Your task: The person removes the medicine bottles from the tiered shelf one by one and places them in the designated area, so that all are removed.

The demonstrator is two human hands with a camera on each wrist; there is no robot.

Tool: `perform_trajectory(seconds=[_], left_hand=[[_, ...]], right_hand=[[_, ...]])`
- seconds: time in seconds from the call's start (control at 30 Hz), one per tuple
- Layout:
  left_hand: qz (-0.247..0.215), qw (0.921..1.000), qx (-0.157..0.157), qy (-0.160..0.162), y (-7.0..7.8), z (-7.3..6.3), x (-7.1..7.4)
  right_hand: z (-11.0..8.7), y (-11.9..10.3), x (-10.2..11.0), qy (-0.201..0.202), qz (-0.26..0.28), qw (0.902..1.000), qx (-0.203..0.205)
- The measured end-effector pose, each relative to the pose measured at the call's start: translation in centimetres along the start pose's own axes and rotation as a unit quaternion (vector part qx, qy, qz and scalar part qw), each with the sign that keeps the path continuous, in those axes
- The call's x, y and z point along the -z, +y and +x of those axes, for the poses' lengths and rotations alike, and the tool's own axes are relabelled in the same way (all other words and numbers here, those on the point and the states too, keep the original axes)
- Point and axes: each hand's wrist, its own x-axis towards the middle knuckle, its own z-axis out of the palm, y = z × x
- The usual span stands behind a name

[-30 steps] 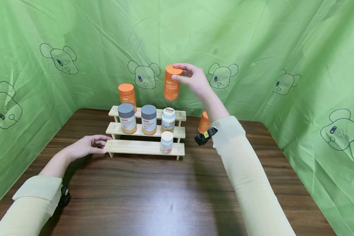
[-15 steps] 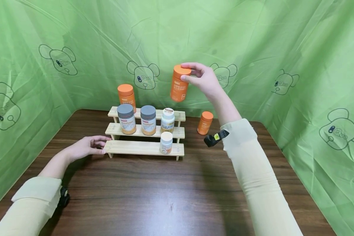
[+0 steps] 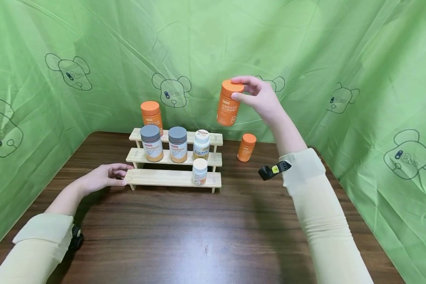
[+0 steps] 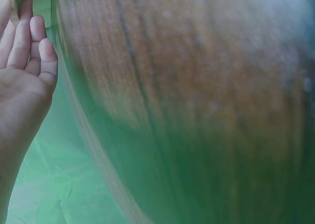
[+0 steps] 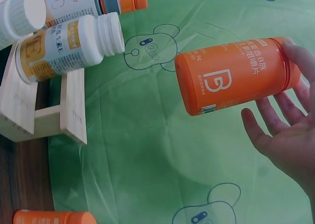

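Right hand point(image 3: 262, 98) is pinching the raised orange jar point(image 3: 228, 108) up top, body hanging free, while left hand point(image 3: 101, 178), loosely curled, is gripping and seemingly steadying the rack point(image 3: 163, 176)!

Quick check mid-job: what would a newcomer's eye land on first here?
Probably the raised orange bottle, held by its lid in the right hand against the green backdrop. Next, perhaps, the stepped wooden rack left of centre, with two grey-lidded jars on its middle tier and the left hand at its left end.
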Motion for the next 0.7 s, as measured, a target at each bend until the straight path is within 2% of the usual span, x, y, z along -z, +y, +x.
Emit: perform_trajectory(seconds=[0.37, 0.7], left_hand=[[-0.003, 1.0, -0.003, 0.0, -0.1, 0.0, 0.0], [0.01, 1.0, 0.0, 0.001, 0.1, 0.0, 0.1]], right_hand=[[-1.3, 0.0, 1.7, 0.002, -0.019, 0.9996, 0.018], [-3.4, 0.8, 3.6, 0.008, 0.005, 0.9996, 0.026]])
